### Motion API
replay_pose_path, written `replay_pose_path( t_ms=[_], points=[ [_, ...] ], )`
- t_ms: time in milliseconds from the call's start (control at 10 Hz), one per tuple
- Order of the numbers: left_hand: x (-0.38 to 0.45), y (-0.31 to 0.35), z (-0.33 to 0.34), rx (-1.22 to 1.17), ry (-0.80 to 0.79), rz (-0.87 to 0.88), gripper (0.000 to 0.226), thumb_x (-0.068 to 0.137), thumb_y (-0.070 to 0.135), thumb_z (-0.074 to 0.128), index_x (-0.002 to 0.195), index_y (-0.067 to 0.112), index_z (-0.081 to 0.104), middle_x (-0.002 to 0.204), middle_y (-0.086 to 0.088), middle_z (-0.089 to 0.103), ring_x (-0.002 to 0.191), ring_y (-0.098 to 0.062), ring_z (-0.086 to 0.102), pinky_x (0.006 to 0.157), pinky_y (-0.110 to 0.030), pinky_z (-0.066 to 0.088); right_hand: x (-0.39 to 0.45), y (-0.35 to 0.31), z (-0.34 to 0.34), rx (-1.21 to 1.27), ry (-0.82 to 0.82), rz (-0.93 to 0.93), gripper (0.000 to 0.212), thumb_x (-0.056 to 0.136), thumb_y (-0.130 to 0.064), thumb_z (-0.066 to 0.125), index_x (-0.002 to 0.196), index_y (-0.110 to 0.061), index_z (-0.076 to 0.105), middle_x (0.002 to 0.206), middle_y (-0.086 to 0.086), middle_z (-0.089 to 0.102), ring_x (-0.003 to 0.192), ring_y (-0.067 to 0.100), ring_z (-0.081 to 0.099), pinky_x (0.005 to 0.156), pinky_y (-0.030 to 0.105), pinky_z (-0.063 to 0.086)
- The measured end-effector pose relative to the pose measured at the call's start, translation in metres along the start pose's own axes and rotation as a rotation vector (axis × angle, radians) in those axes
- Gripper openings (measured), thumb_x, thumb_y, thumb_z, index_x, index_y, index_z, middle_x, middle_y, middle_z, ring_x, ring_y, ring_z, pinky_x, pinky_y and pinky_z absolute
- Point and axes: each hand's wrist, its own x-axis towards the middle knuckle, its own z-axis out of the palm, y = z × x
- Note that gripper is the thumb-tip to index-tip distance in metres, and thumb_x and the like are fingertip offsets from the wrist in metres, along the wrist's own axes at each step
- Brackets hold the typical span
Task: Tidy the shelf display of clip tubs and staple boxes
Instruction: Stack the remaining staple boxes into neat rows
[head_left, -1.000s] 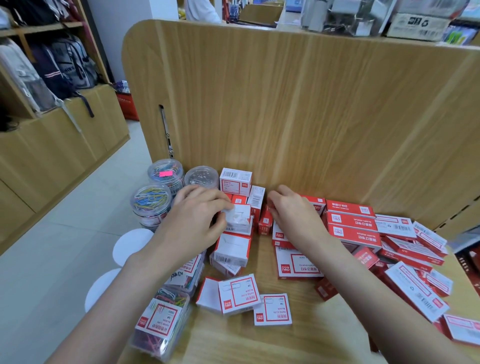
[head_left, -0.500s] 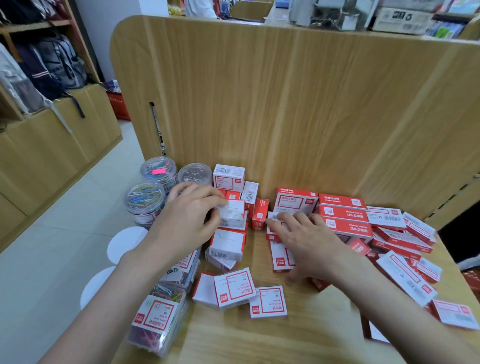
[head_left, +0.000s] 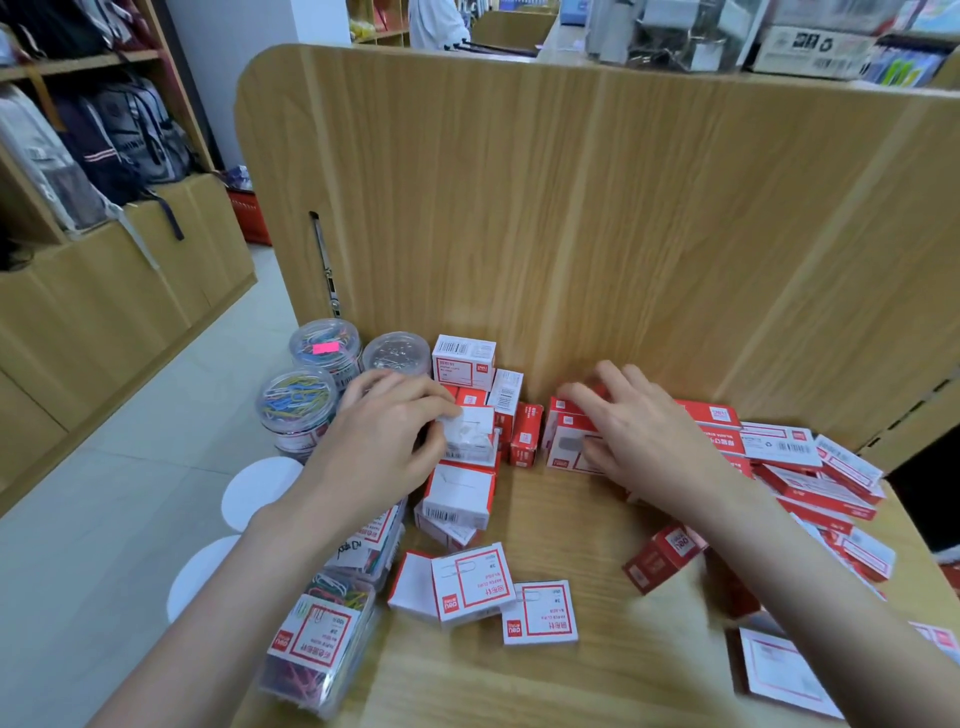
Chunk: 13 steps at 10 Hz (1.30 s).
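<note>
My left hand (head_left: 387, 439) grips a small white box (head_left: 470, 439) on top of a stack of white-and-red boxes near the shelf's left side. My right hand (head_left: 631, 434) holds a red-and-white staple box (head_left: 569, 449) standing near the back panel, fingers over its top. Three round clear clip tubs (head_left: 298, 402) with coloured and silver clips stand at the back left. More red staple boxes (head_left: 810, 483) lie scattered at the right. Two white clip boxes (head_left: 475, 584) lie flat in front.
A tall wooden back panel (head_left: 597, 234) closes the shelf (head_left: 519, 686) behind the boxes. Rectangular clear tubs of coloured clips (head_left: 319, 642) sit at the front left edge. White stools (head_left: 260, 491) stand on the floor below left. Backpacks hang on shelving at far left.
My right hand moved from the flat boxes up and back toward the panel and took hold of a staple box, now upright. My left hand stayed on the small white box.
</note>
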Motion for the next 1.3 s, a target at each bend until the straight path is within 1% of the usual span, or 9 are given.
replay_pose_path(
  t_ms=[200, 400, 700, 800, 900, 1000, 1100, 1200, 1300],
  points=[
    [0.0, 0.0, -0.001, 0.005, -0.003, -0.006, 0.037, 0.083, 0.031, 0.036, 0.092, 0.019, 0.07, 0.095, 0.013, 0.064, 0.091, -0.006, 0.051, 0.097, -0.025, 0.02, -0.005, 0.002, 0.008, -0.092, 0.015, -0.044, 0.065, 0.069, -0.019, 0.069, 0.129, -0.029, 0.048, 0.113, 0.008, 0.054, 0.086, 0.028, 0.051, 0.063, 0.039, 0.044],
    [0.0, 0.0, 0.0, -0.003, -0.001, -0.005, 0.036, 0.082, 0.03, 0.037, 0.091, 0.019, 0.07, 0.095, 0.013, 0.065, 0.091, -0.007, 0.051, 0.098, -0.028, 0.023, -0.003, 0.009, 0.002, -0.027, -0.001, -0.059, 0.057, 0.061, -0.025, 0.078, 0.114, -0.027, 0.058, 0.11, 0.006, 0.055, 0.087, 0.028, 0.052, 0.061, 0.037, 0.044],
    [0.0, 0.001, -0.001, -0.004, -0.001, 0.012, 0.036, 0.082, 0.029, 0.037, 0.091, 0.018, 0.07, 0.094, 0.011, 0.065, 0.091, -0.006, 0.049, 0.097, -0.029, 0.023, -0.005, 0.006, 0.006, 0.021, -0.021, -0.053, 0.067, 0.058, -0.034, 0.08, 0.118, -0.02, 0.054, 0.111, 0.009, 0.056, 0.091, 0.03, 0.055, 0.065, 0.04, 0.044],
    [-0.003, 0.001, -0.002, 0.02, 0.001, 0.033, 0.035, 0.082, 0.027, 0.039, 0.093, 0.017, 0.07, 0.095, 0.009, 0.066, 0.094, -0.007, 0.047, 0.097, -0.03, 0.023, -0.007, 0.002, 0.002, 0.019, -0.076, -0.056, 0.072, 0.06, -0.039, 0.078, 0.124, -0.022, 0.05, 0.121, 0.009, 0.051, 0.104, 0.031, 0.05, 0.075, 0.042, 0.042],
    [-0.006, 0.001, -0.002, 0.05, 0.0, 0.053, 0.035, 0.082, 0.025, 0.04, 0.097, 0.016, 0.07, 0.098, 0.007, 0.066, 0.097, -0.009, 0.047, 0.097, -0.032, 0.025, -0.011, -0.002, 0.0, 0.03, -0.157, -0.063, 0.08, 0.07, -0.046, 0.069, 0.138, -0.029, 0.031, 0.141, 0.005, 0.028, 0.126, 0.027, 0.028, 0.097, 0.042, 0.029],
    [-0.01, 0.002, -0.002, 0.058, -0.003, 0.056, 0.037, 0.082, 0.025, 0.039, 0.1, 0.014, 0.07, 0.101, 0.006, 0.066, 0.101, -0.01, 0.046, 0.097, -0.032, 0.024, -0.016, -0.004, 0.001, 0.014, -0.263, -0.04, 0.091, 0.068, -0.054, 0.067, 0.141, -0.033, 0.017, 0.15, 0.002, 0.005, 0.137, 0.026, 0.003, 0.11, 0.043, 0.013],
    [-0.012, 0.003, -0.002, 0.073, -0.02, 0.056, 0.039, 0.082, 0.025, 0.038, 0.103, 0.013, 0.068, 0.104, 0.005, 0.065, 0.104, -0.011, 0.045, 0.097, -0.031, 0.022, -0.018, -0.005, 0.003, -0.003, -0.322, -0.02, 0.091, 0.068, -0.054, 0.068, 0.14, -0.034, 0.016, 0.152, 0.001, -0.008, 0.14, 0.027, -0.011, 0.112, 0.047, 0.004],
    [-0.013, 0.003, -0.003, 0.081, -0.023, 0.064, 0.039, 0.082, 0.025, 0.039, 0.105, 0.013, 0.068, 0.106, 0.002, 0.065, 0.107, -0.013, 0.045, 0.097, -0.033, 0.023, -0.018, -0.008, -0.006, 0.029, -0.301, -0.043, 0.084, 0.07, -0.052, 0.067, 0.138, -0.032, 0.022, 0.152, 0.001, -0.005, 0.139, 0.026, -0.009, 0.112, 0.046, 0.006],
    [-0.015, 0.01, -0.01, 0.053, 0.039, 0.106, 0.034, 0.083, 0.02, 0.044, 0.106, 0.011, 0.067, 0.11, 0.001, 0.064, 0.108, -0.016, 0.048, 0.097, -0.036, 0.03, -0.024, -0.016, -0.022, 0.26, -0.154, -0.136, 0.066, 0.07, -0.048, 0.071, 0.126, -0.023, 0.046, 0.141, 0.007, 0.03, 0.131, 0.024, 0.023, 0.107, 0.044, 0.027]
  ],
)
